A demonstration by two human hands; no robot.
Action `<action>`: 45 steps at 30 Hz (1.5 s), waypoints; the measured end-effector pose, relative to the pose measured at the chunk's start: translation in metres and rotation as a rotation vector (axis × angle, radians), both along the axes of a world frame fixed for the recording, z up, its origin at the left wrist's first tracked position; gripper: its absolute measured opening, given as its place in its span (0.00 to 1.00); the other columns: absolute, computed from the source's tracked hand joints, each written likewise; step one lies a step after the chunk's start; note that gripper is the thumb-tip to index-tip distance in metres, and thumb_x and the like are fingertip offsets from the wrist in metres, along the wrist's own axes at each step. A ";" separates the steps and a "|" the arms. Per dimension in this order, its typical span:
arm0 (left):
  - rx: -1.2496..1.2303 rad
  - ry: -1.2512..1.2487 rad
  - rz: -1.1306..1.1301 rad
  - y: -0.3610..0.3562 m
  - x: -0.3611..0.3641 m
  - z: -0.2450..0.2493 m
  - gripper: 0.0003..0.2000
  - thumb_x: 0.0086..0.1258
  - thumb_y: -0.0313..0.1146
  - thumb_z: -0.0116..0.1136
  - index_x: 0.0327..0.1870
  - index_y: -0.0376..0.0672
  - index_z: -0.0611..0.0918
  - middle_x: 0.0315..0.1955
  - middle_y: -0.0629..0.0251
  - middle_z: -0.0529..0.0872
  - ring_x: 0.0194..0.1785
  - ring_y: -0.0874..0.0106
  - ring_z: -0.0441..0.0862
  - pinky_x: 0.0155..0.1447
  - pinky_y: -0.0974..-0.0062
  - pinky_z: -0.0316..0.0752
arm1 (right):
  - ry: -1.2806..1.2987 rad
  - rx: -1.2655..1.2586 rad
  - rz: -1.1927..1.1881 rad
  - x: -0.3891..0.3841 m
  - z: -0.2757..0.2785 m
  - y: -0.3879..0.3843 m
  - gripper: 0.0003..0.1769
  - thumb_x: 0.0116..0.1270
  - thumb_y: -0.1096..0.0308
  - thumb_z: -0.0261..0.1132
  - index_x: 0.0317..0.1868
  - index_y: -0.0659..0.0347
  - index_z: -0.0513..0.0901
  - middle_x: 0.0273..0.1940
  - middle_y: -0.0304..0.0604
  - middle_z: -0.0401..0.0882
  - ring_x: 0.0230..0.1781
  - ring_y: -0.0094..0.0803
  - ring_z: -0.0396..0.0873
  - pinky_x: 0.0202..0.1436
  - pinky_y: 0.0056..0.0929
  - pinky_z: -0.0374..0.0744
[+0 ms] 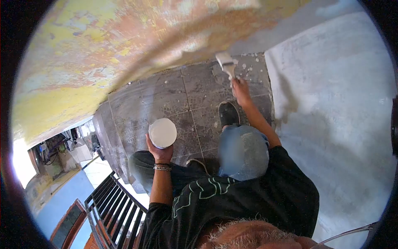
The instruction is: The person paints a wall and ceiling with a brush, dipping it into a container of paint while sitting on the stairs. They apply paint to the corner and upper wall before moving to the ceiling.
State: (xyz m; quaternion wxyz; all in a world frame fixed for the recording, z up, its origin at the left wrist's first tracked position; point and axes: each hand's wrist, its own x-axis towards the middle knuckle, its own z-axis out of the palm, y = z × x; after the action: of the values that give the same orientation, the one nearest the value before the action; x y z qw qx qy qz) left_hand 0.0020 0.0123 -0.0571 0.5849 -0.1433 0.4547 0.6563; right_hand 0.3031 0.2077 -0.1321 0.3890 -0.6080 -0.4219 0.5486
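Observation:
A paintbrush (pixel 225 63) with white-coated bristles is gripped by its handle in my right hand (pixel 241 90). Its bristle end is close to the foot of the patchy yellow and orange wall (pixel 137 37). On the other side, my left hand (pixel 160 152) supports a round tub of white paint (pixel 163 133), fingers curled around its lower side. The tub's mouth faces up toward me, filled with smooth white. My left wrist wears a bracelet.
Grey floor tiles (pixel 166 99) carry white drips and spatters, thickest by the corner. A whitish wall (pixel 336 91) rises on the right. Dark metal railing (pixel 114 211) stands at lower left, beyond my crouched legs. One dark shoe (pixel 228 114) is planted near the corner.

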 end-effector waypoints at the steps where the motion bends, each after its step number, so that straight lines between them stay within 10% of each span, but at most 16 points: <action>1: 0.031 -0.044 -0.006 0.000 0.000 0.002 0.26 0.61 0.56 0.39 0.52 0.46 0.71 0.49 0.65 0.74 0.53 0.65 0.70 0.57 0.65 0.63 | 0.152 -0.182 -0.059 -0.002 0.005 -0.005 0.13 0.59 0.61 0.54 0.23 0.61 0.71 0.15 0.34 0.65 0.10 0.22 0.60 0.12 0.24 0.58; 12: 0.154 -0.028 -0.057 0.009 0.005 0.045 0.24 0.61 0.52 0.38 0.56 0.50 0.65 0.51 0.63 0.70 0.53 0.61 0.69 0.47 0.53 0.70 | 0.227 -0.255 0.094 -0.002 0.069 0.024 0.08 0.57 0.63 0.57 0.27 0.59 0.71 0.16 0.33 0.64 0.08 0.19 0.56 0.09 0.20 0.54; 20: 0.317 -0.232 -0.185 0.007 0.000 0.065 0.25 0.63 0.56 0.36 0.53 0.49 0.70 0.49 0.66 0.74 0.52 0.65 0.71 0.54 0.63 0.67 | -0.440 -0.177 0.337 0.081 0.169 0.034 0.16 0.61 0.56 0.54 0.41 0.59 0.73 0.25 0.33 0.69 0.21 0.21 0.64 0.20 0.21 0.64; 24: 0.381 -0.214 -0.140 -0.004 0.001 0.079 0.27 0.59 0.52 0.40 0.55 0.45 0.66 0.50 0.59 0.72 0.53 0.60 0.69 0.47 0.56 0.70 | -0.348 -0.139 0.406 0.086 0.190 0.047 0.14 0.61 0.58 0.54 0.39 0.59 0.74 0.25 0.34 0.69 0.22 0.21 0.66 0.20 0.20 0.65; 45: 0.411 0.013 0.324 -0.073 0.080 0.117 0.29 0.56 0.54 0.47 0.56 0.46 0.65 0.50 0.56 0.70 0.53 0.57 0.68 0.44 0.63 0.74 | 0.187 -0.529 0.315 -0.005 -0.100 0.060 0.06 0.59 0.64 0.52 0.30 0.57 0.71 0.18 0.35 0.67 0.12 0.24 0.63 0.11 0.23 0.60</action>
State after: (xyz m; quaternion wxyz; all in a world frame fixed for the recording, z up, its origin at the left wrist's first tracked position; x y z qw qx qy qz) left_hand 0.0819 -0.0609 0.0595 0.4860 -0.0883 0.2863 0.8210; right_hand 0.2979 0.2674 -0.2324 0.1649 -0.5620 -0.3159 0.7464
